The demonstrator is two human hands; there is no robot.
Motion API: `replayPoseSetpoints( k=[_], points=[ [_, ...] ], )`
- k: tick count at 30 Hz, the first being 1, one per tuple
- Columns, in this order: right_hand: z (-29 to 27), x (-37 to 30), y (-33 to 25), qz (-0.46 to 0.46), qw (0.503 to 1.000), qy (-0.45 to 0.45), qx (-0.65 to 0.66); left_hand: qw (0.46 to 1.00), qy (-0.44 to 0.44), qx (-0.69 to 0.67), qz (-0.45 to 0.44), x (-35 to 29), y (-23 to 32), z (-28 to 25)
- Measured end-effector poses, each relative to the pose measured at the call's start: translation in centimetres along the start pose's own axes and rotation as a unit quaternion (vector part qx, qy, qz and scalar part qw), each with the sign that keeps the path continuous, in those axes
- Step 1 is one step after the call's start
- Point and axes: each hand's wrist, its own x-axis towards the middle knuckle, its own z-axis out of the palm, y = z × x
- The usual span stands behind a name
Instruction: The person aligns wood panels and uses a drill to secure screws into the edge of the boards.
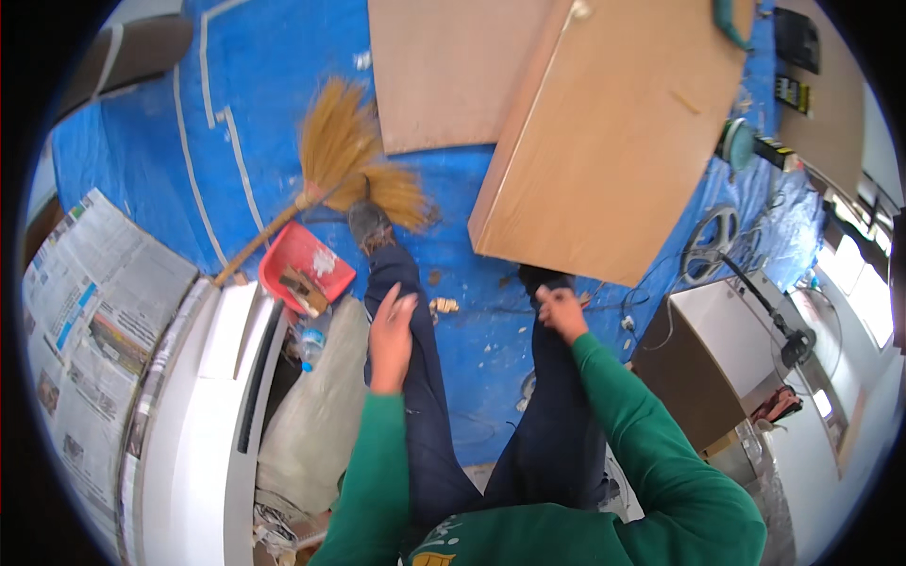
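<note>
My left hand (392, 340) hovers over my left thigh, its fingers stretched out and nothing in it. Over my right knee is my right hand (563, 313), also empty, with its fingers loosely bent and apart. It is nearest to the lower edge of a large light-brown wooden box or panel (604, 141). A straw broom (330, 141) with a wooden handle lies beyond my left foot, and a second bundle of straw bristles (401, 193) sits beside my shoe. Left of my left leg rests a red dustpan (332, 281) holding scraps of wood and debris.
A blue tarp (481, 358) with scattered scraps covers the floor. A pinkish board (444, 75) lies ahead. Newspaper (104, 321), a white cabinet (203, 453) and a pale sack (311, 424) line the left. Rightward are a grey spoked wheel (710, 243), cables and a brown-and-white box (684, 368).
</note>
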Motion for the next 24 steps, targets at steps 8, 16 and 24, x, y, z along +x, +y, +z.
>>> replayPoseSetpoints(
  k=[8, 16, 24],
  points=[
    [-0.6, -30.9, -7.5, -0.220, 0.947, 0.030, -0.233, 0.934, 0.072, 0.324, 0.129, -30.4, 13.2, -13.5],
    [-1.0, -48.0, -16.9, -0.356, 0.911, 0.071, -0.196, 0.840, -0.124, 0.523, 0.077, -39.1, 17.3, -19.3],
    [-3.9, -56.4, -25.5, -0.452, 0.865, 0.097, -0.196, 0.868, -0.312, 0.385, -0.029, -43.3, 34.0, -20.8]
  ],
)
